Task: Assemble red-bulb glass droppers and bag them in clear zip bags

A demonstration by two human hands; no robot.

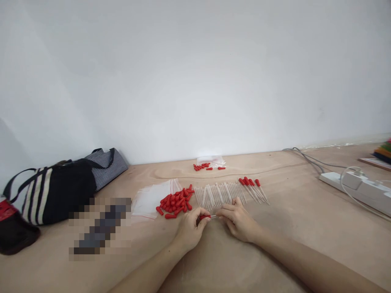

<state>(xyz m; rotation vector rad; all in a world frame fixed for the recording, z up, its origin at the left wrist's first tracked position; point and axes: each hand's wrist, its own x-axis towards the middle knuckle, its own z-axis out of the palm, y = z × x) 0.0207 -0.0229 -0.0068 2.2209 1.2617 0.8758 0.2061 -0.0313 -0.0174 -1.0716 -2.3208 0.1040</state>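
My left hand (192, 228) is closed round a red rubber dropper bulb (205, 217). Facing it, my right hand (236, 219) pinches a thin clear dropper tube (213, 216), whose end meets the bulb's mouth; how deep it sits I cannot tell. Just beyond the left hand lies a pile of red bulbs (175, 200), partly on clear zip bags (148, 199). A row of loose clear tubes (218, 194) stretches behind both hands. To its right lie several droppers (255, 189) with red bulbs fitted on their tubes.
Near the wall, more red bulbs (200, 167) lie by a clear bag (210, 160) of tubes. At left are a black striped bag (67, 189), a dark drink bottle (16, 228) and a blurred-out dark object (102, 228). A white power strip (360, 187) with cables sits at right.
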